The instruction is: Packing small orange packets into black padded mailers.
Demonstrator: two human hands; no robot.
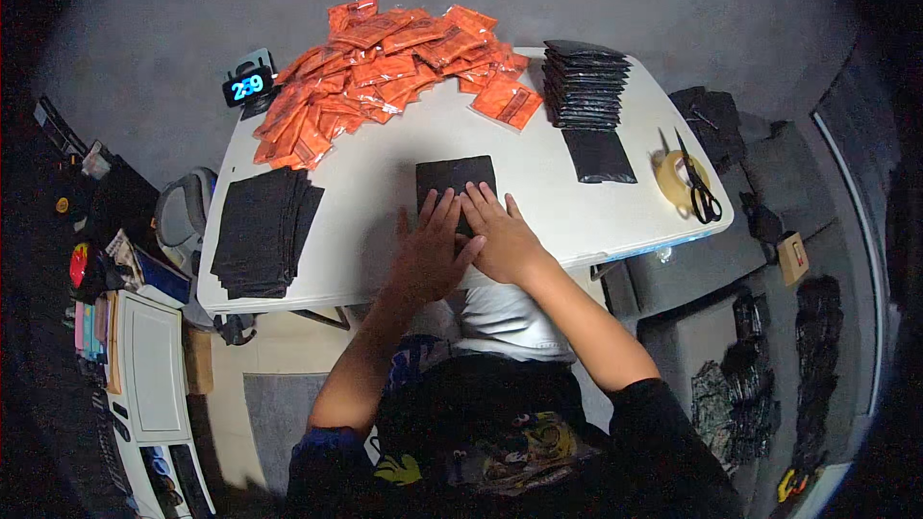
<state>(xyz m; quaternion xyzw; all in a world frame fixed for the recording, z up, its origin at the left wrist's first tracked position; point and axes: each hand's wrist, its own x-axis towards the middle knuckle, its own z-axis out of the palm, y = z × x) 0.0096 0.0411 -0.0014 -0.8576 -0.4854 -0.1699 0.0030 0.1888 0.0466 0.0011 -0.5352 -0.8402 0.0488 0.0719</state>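
A square black packet (456, 171), perhaps folded cloth or plastic, lies flat on the white table in front of me. My left hand (430, 249) rests palm down on its lower left part, fingers stretched out. Beside it, my right hand (502, 234) lies flat over the packet's lower right part. The thumbs come together near the packet's lower edge, which the hands hide. To the left sits a stack of flat black bags or sheets (263, 231). Farther off is a heap of orange items in clear plastic packets (389, 65).
A tall stack of shiny black packets (585, 86) stands at the table's (533, 227) far right, with a single black packet (598, 156) before it. Black-handled scissors (699, 191) lie on a tape roll (670, 180) near the right edge. A phone on a stand (249, 89) is at the far left.
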